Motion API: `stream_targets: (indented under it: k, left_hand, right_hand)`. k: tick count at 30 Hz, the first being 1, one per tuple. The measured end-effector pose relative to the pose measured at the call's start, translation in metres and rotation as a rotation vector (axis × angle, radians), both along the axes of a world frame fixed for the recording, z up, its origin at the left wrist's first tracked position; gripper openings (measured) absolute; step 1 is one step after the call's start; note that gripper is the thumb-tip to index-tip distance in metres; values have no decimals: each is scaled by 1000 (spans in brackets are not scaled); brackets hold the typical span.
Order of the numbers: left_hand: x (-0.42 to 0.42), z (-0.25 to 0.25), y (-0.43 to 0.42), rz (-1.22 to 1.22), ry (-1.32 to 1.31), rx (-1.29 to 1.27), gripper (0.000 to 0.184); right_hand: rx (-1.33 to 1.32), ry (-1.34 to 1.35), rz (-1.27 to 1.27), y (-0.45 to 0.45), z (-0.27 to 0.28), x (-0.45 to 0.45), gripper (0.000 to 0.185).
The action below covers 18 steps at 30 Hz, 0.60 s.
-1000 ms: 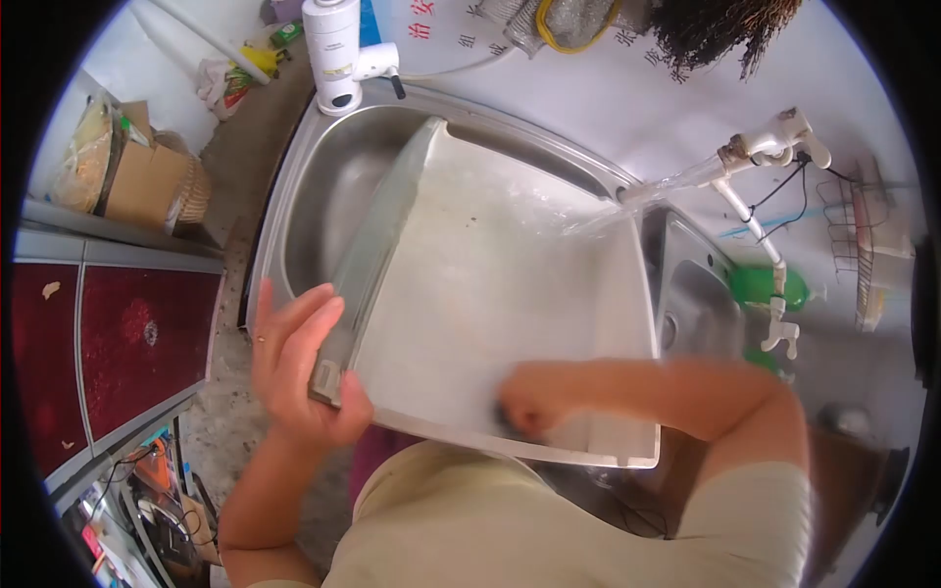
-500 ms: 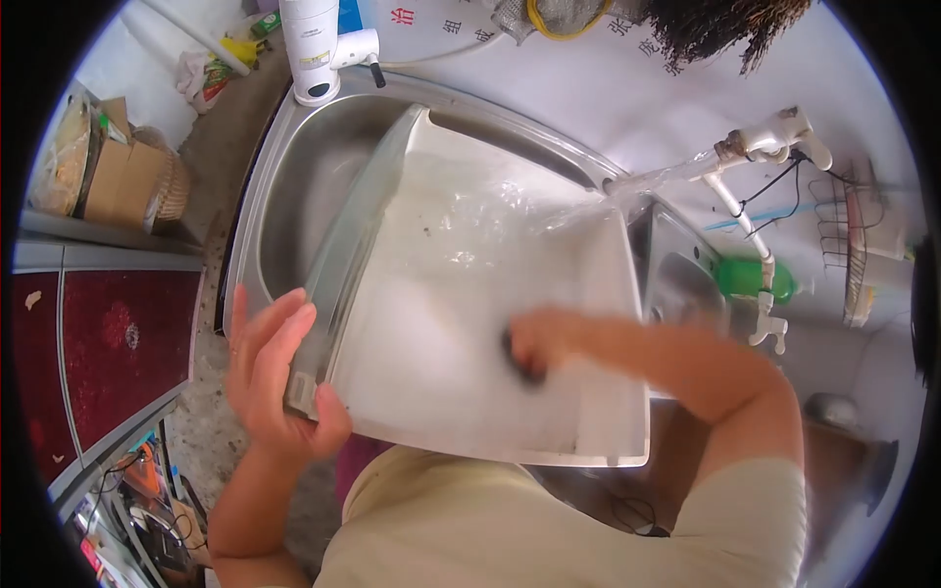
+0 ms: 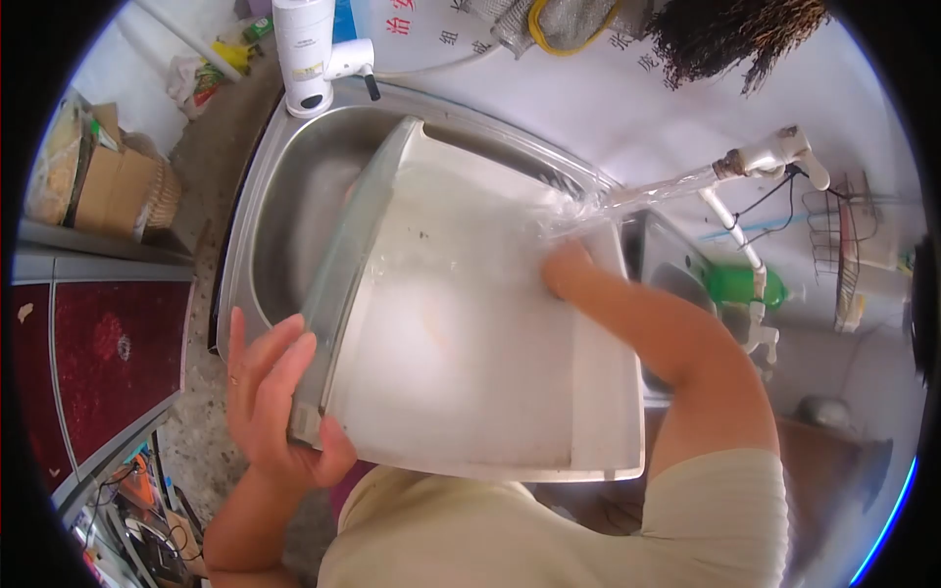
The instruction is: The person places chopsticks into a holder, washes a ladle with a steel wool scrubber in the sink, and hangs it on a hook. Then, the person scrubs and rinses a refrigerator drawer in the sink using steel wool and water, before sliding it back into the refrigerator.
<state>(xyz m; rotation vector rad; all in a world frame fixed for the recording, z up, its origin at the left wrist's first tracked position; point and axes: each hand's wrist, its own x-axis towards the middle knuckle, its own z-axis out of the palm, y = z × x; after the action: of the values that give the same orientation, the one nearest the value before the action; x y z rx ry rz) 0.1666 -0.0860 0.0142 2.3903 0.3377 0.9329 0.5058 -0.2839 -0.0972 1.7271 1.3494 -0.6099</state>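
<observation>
A person bends over a metal sink (image 3: pixel 289 211), a wide white tub (image 3: pixel 451 392) with a clear left panel (image 3: pixel 343 255) resting tilted across it, hollow side up, its near edge by the person's shirt (image 3: pixel 470 519).

The left hand (image 3: pixel 274 397) grasps the tub's near left corner, thumb over the edge, other fingers spread along the outside of the panel. The right hand (image 3: pixel 569 269) reaches inside the tub towards its far right corner, just beside where water (image 3: pixel 652 191) from a tap (image 3: pixel 774 157) lands. That hand is blurred, so whether its fingers are clenched around something cannot be told.

The key relation: most of the tub's floor lies nearer the body and to the left of the right hand, the hand closer to the water. The panel runs lengthwise from the left hand to the tub's far edge; which way the tub itself is longer is unclear.

Half a second ago, the right hand was around the tub's middle with something dark at its fingers; now no dark thing shows there. The left hand keeps the same corner.
</observation>
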Motion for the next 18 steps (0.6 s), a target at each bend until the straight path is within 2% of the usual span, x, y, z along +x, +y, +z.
stream_targets:
  k: [1,3,5,8,10,11,12,14,15,17,18]
  left_hand:
    - [0,0,0,-4,-9,-12,45]
    - [0,-1,2,-9,1,-3,45]
    - [-1,-2,1,-13,10,2,46]
    - [-1,-1,0,-26,22,1,46]
    - [0,0,-2,-42,16,1,46]
    - [0,0,-2,-43,17,-1,46]
    - [0,0,-1,-37,13,-3,46]
    - [-1,-1,-2,-18,19,-9,47]
    - [0,1,-2,-16,29,-13,47]
    - [0,0,-3,-22,35,-24,47]
    - [-1,-1,-3,-20,34,-24,47]
  right_hand:
    - [8,-10,1,1,11,-13,25]
    - [-451,149,29,14,53,-51,28]
    - [-383,389,5,-15,72,-90,27]
    - [-278,437,19,-34,75,-91,27]
    - [-331,298,-147,-11,73,-63,29]
    - [-194,120,-35,-4,64,-44,30]
    - [108,-168,-168,-24,21,-12,25]
    - [181,-172,-90,-14,31,28,26]
    - [295,-174,-142,-17,42,29,25]
    - [168,-25,-35,-11,95,1,23]
    - [-59,81,-118,-7,115,-23,23]
